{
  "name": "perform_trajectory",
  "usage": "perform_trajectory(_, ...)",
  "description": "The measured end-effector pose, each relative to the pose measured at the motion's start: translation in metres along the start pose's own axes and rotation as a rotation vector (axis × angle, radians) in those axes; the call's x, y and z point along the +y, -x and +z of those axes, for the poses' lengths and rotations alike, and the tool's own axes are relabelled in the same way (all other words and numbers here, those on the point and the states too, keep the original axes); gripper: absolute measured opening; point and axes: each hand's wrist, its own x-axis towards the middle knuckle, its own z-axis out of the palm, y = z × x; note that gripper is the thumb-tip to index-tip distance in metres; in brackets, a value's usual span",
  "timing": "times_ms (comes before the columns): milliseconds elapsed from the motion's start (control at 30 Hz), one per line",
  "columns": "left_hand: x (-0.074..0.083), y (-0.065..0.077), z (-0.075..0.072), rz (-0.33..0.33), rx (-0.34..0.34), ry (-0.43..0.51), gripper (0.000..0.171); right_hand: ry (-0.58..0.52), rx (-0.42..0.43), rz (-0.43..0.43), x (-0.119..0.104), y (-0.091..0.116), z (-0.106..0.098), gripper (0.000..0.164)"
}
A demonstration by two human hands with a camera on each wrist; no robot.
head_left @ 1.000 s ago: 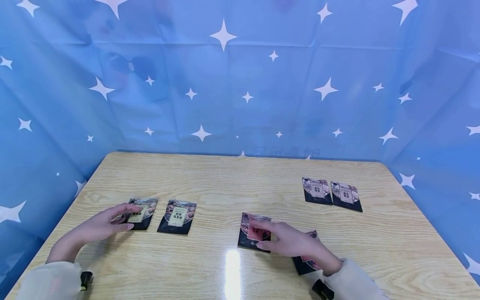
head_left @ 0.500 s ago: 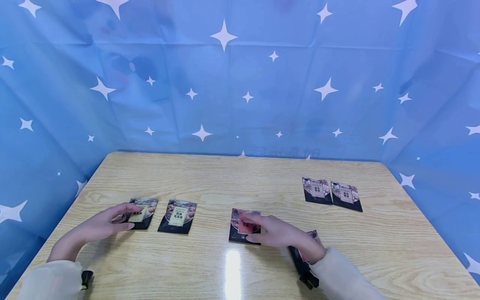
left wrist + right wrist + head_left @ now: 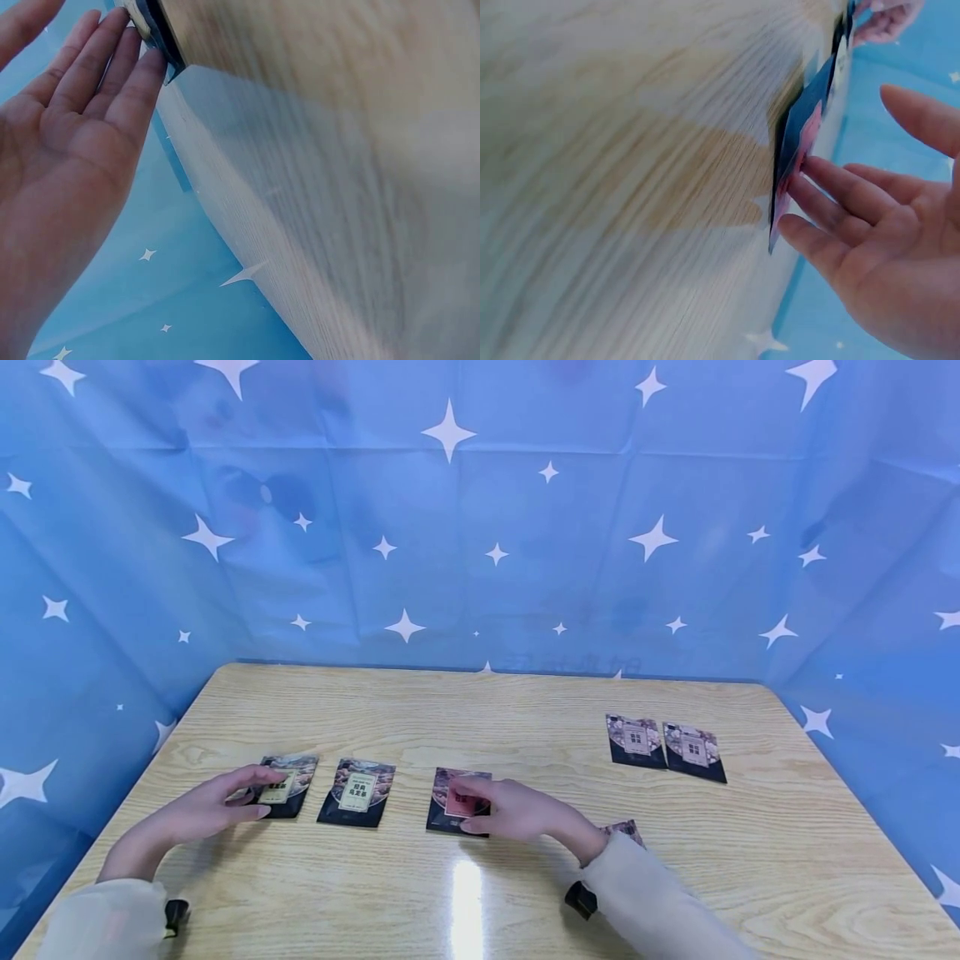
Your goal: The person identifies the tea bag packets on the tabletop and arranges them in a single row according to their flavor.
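Observation:
My left hand (image 3: 201, 808) rests its fingertips on a dark tea sachet (image 3: 298, 777) with a pale yellow label, at the table's left. Just right of that lies a matching sachet (image 3: 356, 795), flat and untouched. In the middle, my right hand (image 3: 517, 810) presses its fingers onto a tea sachet (image 3: 441, 821) with a red label. The right wrist view has those fingers extended against the red-label sachet (image 3: 801, 131), thumb apart. Another sachet (image 3: 626, 832) lies mostly hidden under my right sleeve. The left wrist view catches only an edge of the left sachet (image 3: 154, 34).
Two sachets with pale pinkish labels, one left (image 3: 635, 742) and one right (image 3: 693, 752), lie side by side at the far right. The wooden table (image 3: 480, 718) reaches a blue star-patterned cloth (image 3: 480, 527) behind and at the sides.
My right hand has slid the red-label sachet leftward across the table, closer to the two yellow-label sachets. The left hand has stayed in place.

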Motion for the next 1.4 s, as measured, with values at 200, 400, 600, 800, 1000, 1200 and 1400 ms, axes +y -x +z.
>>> perform_trajectory(200,0.001,-0.001,0.0,0.007,-0.001,-0.006,0.047,-0.017,-0.004,0.037,-0.006,-0.014,0.005,0.059)
perform_trajectory(400,0.003,-0.001,0.0,-0.002,-0.005,-0.003,0.047,-0.012,0.001,0.044,-0.008,-0.022,0.009,0.059)
perform_trajectory(600,0.004,-0.001,0.0,0.004,-0.009,0.011,0.045,-0.012,-0.004,0.038,-0.011,-0.025,0.01,0.059)
perform_trajectory(800,0.003,-0.001,0.001,0.008,-0.006,0.012,0.045,-0.006,-0.009,0.025,-0.013,-0.028,0.011,0.058)
perform_trajectory(1000,0.004,-0.001,0.001,0.008,-0.003,0.008,0.045,-0.003,-0.016,0.022,-0.015,-0.03,0.011,0.058)
perform_trajectory(1200,0.003,-0.001,0.001,0.023,0.001,-0.002,0.046,0.006,-0.02,0.029,-0.017,-0.031,0.012,0.059)
perform_trajectory(1400,0.003,0.0,0.001,0.026,0.008,-0.007,0.045,-0.003,-0.014,0.028,-0.02,-0.027,0.009,0.058)
